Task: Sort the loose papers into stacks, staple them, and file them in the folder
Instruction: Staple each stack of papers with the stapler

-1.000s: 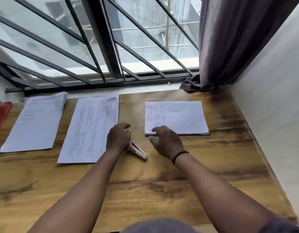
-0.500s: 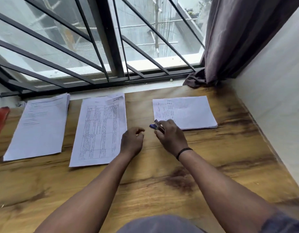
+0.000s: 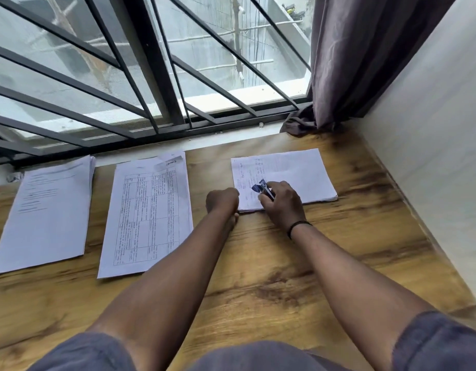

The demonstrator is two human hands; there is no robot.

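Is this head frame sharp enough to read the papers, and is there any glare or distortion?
Head view: even daylight, no glare; text on the right stack is too soft to read; the stapler is slightly blurred; window bars splay from wide-angle distortion.

Right hand (image 3: 283,203) gripped blue stapler (image 3: 261,189) over near-left part of right paper stack (image 3: 298,174). Left hand (image 3: 223,200), fingers curled, at that stack's near-left corner; contact with paper unclear. Middle stack (image 3: 148,212), printed table on top, and left stack (image 3: 45,210) lay flat on wooden table (image 3: 285,277), apart. Black band on right wrist. Barred window (image 3: 151,76) behind, curtain (image 3: 346,62) at right.
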